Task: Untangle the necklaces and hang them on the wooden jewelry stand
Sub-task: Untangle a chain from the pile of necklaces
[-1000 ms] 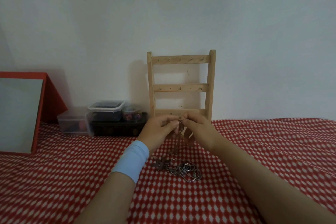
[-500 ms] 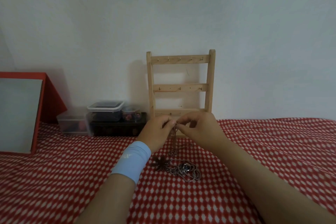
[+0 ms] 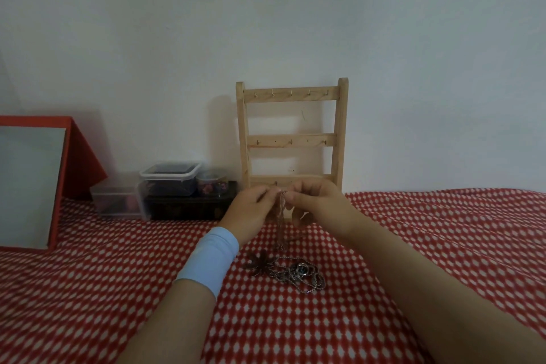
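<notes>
A wooden jewelry stand (image 3: 291,94) with three rails of small hooks leans against the white wall; its hooks are bare. My left hand (image 3: 249,210) and my right hand (image 3: 320,204) meet in front of its lowest rail, both pinching the top of a thin chain necklace (image 3: 280,224) that hangs down between them. Below the hands a tangled pile of silver necklaces (image 3: 298,273) lies on the red checked cloth, with a dark flower-shaped pendant (image 3: 258,263) at its left end. A light blue band is around my left wrist.
The red-and-white checked cloth (image 3: 443,245) covers the surface. Clear plastic boxes (image 3: 170,179) sit on a dark box (image 3: 189,207) left of the stand. A red-framed mirror (image 3: 29,186) leans at the far left.
Both hands stayed pinched together on the chain and shifted slightly; the right hand's fingers turned and the hanging chain swung a little. The pile on the cloth did not move.
</notes>
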{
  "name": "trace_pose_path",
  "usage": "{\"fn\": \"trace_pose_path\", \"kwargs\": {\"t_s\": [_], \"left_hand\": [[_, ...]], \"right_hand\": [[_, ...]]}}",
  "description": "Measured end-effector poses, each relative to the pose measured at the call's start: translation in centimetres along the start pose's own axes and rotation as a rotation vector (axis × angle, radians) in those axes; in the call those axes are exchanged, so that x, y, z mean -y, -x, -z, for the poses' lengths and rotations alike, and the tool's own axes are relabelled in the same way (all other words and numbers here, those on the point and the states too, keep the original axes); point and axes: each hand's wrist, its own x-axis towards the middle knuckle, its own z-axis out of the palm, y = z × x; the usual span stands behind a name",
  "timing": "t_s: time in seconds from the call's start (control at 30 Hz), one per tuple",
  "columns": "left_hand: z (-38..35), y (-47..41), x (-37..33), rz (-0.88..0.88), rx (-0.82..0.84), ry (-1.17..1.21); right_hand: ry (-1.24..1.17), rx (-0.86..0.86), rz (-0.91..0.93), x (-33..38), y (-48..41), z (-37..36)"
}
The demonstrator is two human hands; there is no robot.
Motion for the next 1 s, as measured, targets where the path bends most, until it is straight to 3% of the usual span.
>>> {"fn": "trace_pose_path", "kwargs": {"t_s": [0.1, 0.23, 0.53, 0.63, 0.8, 0.93, 1.0], "left_hand": [[-0.3, -0.2, -0.4, -0.05, -0.048, 0.073], [0.2, 0.0, -0.2, -0.077, -0.064, 0.164], [0.6, 0.0, -0.5, -0.086, -0.106, -0.186], [0.7, 0.0, -0.7, -0.131, -0.093, -0.301], [0.4, -0.2, 0.0, -0.239, 0.023, -0.462], [-0.4, -0.4, -0.4, -0.229, 0.035, -0.339], [-0.6, -0.4, -0.6, -0.17, 0.026, -0.211]], "right_hand": [[-0.009, -0.004, -0.045, -0.2, -0.1, -0.1], [0.168, -0.095, -0.012, -0.6, -0.3, 0.2], [0.245, -0.147, 0.047, -0.9, -0.4, -0.3], [0.408, -0.155, 0.075, -0.9, -0.5, -0.1], [0.815, 0.015, 0.088, -0.5, -0.3, 0.4], [0.6, 0.016, -0.031, 0.1, 0.0, 0.6], [0.536, -0.067, 0.01, 0.1, 0.1, 0.2]]}}
